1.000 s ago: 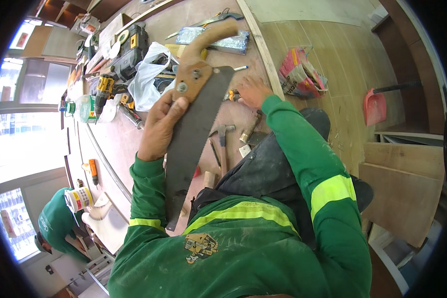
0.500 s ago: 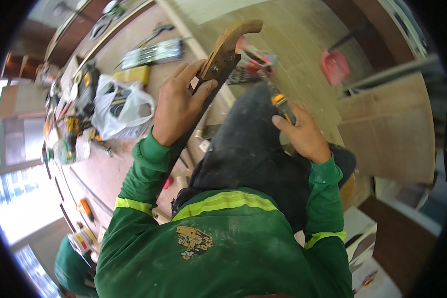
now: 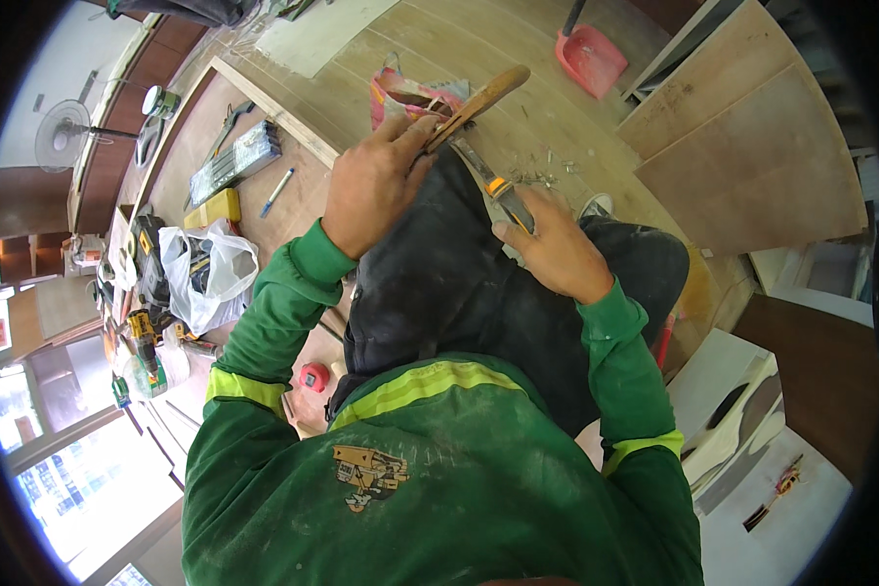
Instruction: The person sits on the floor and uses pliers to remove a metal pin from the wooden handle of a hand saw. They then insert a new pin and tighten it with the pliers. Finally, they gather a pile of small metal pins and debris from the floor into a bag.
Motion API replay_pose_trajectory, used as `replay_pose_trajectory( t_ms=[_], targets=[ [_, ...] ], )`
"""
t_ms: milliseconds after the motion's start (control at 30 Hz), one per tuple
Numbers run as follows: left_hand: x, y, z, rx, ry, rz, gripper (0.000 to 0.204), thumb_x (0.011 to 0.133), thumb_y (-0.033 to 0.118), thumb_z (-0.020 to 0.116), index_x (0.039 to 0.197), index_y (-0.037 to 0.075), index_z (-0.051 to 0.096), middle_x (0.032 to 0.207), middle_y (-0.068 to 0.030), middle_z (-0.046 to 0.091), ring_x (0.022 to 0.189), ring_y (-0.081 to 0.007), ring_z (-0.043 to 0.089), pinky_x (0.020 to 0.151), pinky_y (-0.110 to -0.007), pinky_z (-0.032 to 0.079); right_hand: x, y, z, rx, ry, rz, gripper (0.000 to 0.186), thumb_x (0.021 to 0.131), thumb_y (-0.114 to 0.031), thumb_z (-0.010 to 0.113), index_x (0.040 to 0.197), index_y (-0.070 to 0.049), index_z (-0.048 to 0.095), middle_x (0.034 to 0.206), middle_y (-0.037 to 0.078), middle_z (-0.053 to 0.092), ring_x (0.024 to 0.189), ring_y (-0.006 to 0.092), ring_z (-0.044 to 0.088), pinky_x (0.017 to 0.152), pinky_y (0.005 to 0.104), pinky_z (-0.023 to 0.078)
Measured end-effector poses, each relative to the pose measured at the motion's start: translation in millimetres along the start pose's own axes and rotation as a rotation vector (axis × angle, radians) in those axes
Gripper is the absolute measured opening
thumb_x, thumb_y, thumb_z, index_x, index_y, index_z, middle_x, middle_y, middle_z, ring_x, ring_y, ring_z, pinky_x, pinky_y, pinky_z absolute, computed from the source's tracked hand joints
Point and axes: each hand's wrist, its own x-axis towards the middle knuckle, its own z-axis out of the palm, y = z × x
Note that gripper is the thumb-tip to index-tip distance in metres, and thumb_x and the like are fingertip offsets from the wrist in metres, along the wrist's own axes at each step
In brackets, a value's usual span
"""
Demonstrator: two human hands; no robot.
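My left hand (image 3: 373, 181) grips a handsaw by its curved wooden handle (image 3: 498, 93), seen nearly edge-on. The saw's blade is hidden behind my hand and sleeve. In my right hand (image 3: 562, 249) is a chisel (image 3: 503, 190) with a black handle and yellow band. Its metal end points up and left, close to the saw's handle; whether they touch I cannot tell. Both tools are held above my dark trousers (image 3: 449, 283).
At left, the wooden worktop carries a white plastic bag (image 3: 210, 278), a yellow block (image 3: 212, 209), a pen (image 3: 277, 192), a drill (image 3: 145, 337) and a red tape measure (image 3: 313, 377). A pink bag (image 3: 389, 98) and a pink dustpan (image 3: 591, 61) are on the floor; plywood panels (image 3: 752, 156) stand at right.
The saw has turned from showing its flat side to nearly edge-on. My right hand has brought the chisel left, closer to the saw's handle. My view has shifted too.
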Motion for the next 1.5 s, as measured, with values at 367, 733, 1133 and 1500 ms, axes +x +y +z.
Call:
replay_pose_trajectory(
  t_ms=[367, 733, 1133, 1500],
  targets=[
    [-3.2, 1.8, -10.3, -0.003, 0.012, 0.109, 0.05, 0.096, 0.013, 0.076, 0.144, 0.009, 0.066, 0.112, -0.0158, 0.066, 0.089, -0.0406, 0.07, 0.076, -0.049, 0.057, -3.5, -10.3, -5.4, 0.6, -0.34, 0.145, 0.051, 0.108, -0.038, 0.068, 0.135, 0.004, 0.056, 0.116, 0.021, 0.066, 0.101, 0.0354, 0.072, 0.085, 0.0476, 0.06],
    [-2.3, -4.2, -49.4, -0.025, 0.175, 0.433, 0.053, 0.09, 0.006, 0.083, 0.142, 0.008, 0.07, 0.103, -0.0116, 0.067, 0.081, -0.0315, 0.071, 0.07, -0.043, 0.058, -31.7, -24.9, 23.4, 1.559, -0.733, 0.036, 0.065, 0.107, -0.039, 0.07, 0.153, 0.003, 0.049, 0.126, 0.018, 0.067, 0.111, 0.029, 0.072, 0.09, 0.0457, 0.063],
    [-13.9, 6.3, -24.3, 0.1, 0.043, 0.142, 0.047, 0.096, 0.014, 0.076, 0.143, 0.011, 0.068, 0.112, -0.0117, 0.068, 0.09, -0.0366, 0.073, 0.074, -0.048, 0.06, -27.0, -19.6, 21.6, -0.016, 0.037, -0.002, 0.077, 0.104, -0.037, 0.071, 0.161, 0.007, 0.041, 0.151, 0.029, 0.055, 0.139, 0.0491, 0.054, 0.115, 0.0519, 0.045],
    [-12.0, 9.7, -20.9, 0.043, 0.002, 0.133, 0.051, 0.094, 0.012, 0.076, 0.143, 0.011, 0.067, 0.113, -0.0127, 0.068, 0.09, -0.0378, 0.072, 0.075, -0.048, 0.059, -27.9, -28.3, 31.1, -0.04, 0.101, -0.011, 0.069, 0.105, -0.031, 0.071, 0.155, 0.008, 0.044, 0.143, 0.031, 0.057, 0.133, 0.0513, 0.056, 0.115, 0.0541, 0.045]
  ],
)
